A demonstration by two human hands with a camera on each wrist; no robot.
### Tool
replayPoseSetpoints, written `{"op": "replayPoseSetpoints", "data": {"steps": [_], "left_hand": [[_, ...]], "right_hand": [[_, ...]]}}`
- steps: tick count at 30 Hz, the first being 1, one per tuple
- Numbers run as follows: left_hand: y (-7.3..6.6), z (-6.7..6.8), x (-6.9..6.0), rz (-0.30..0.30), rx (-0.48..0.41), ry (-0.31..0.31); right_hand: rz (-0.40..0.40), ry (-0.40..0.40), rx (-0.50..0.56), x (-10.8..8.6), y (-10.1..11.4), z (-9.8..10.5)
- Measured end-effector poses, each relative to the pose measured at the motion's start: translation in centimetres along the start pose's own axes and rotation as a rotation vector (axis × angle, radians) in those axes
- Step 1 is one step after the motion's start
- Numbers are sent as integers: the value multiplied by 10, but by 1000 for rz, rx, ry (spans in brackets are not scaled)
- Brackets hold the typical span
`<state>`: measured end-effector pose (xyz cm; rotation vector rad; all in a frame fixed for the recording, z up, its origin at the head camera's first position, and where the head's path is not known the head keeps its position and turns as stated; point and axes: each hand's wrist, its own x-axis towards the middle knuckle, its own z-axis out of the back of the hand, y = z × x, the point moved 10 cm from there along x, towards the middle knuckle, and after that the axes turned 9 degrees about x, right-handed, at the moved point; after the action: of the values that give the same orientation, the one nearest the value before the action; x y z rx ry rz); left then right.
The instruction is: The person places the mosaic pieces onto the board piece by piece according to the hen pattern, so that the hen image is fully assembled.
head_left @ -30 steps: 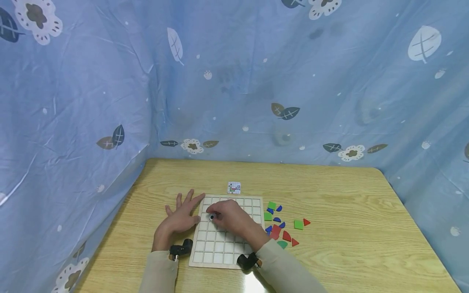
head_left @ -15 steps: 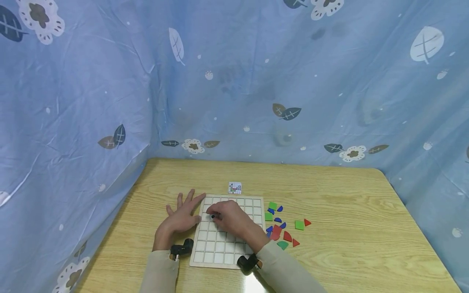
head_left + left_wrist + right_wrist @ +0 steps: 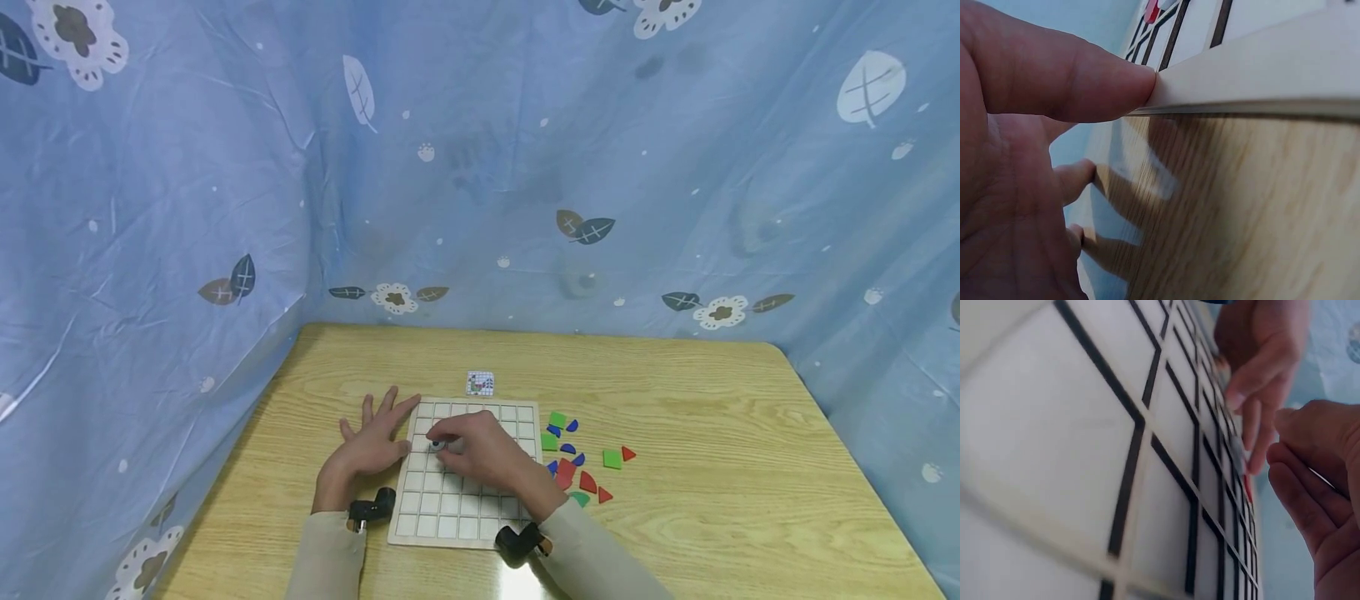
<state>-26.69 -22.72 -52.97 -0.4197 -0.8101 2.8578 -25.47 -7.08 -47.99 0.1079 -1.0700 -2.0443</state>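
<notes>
My left hand lies with spread fingers at the left edge of the white gridded board; in the left wrist view its thumb touches the rim. My right hand is over the upper left of the board with bent fingers. A small round grey piece with a dark centre shows between its thumb and index fingertips. In the right wrist view a blurred grey piece sits on the board, apart from the right fingers, and nothing shows held. A bit of red shows on the board.
Right of the board lie green squares, blue half-discs, red triangles, a red quarter piece and a green piece. A small pattern card lies behind the board. Patterned blue cloth hangs around the table.
My right hand and wrist have shifted slightly right and back, and more of the grey piece shows between the fingertips. My left hand has stayed in place.
</notes>
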Motion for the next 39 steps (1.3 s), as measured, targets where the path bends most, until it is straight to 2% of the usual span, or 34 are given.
{"op": "replayPoseSetpoints", "data": {"steps": [6, 14, 18, 27, 33, 39], "left_hand": [[-1, 1, -1, 10, 0, -4], [-1, 0, -1, 7, -19, -5], [-1, -1, -1, 7, -19, -5], [-2, 0, -2, -4, -25, -3], [-1, 0, -3, -2, -25, 1], [-2, 0, -3, 1, -20, -1]], "right_hand": [[1, -46, 112, -26, 2, 20], [-81, -113, 201, -76, -10, 52], [-83, -162, 193, -102, -12, 74], [-196, -288, 166, -163, -33, 114], [-275, -356, 138, -195, -47, 130], [-365, -387, 133, -213, -62, 135]]}}
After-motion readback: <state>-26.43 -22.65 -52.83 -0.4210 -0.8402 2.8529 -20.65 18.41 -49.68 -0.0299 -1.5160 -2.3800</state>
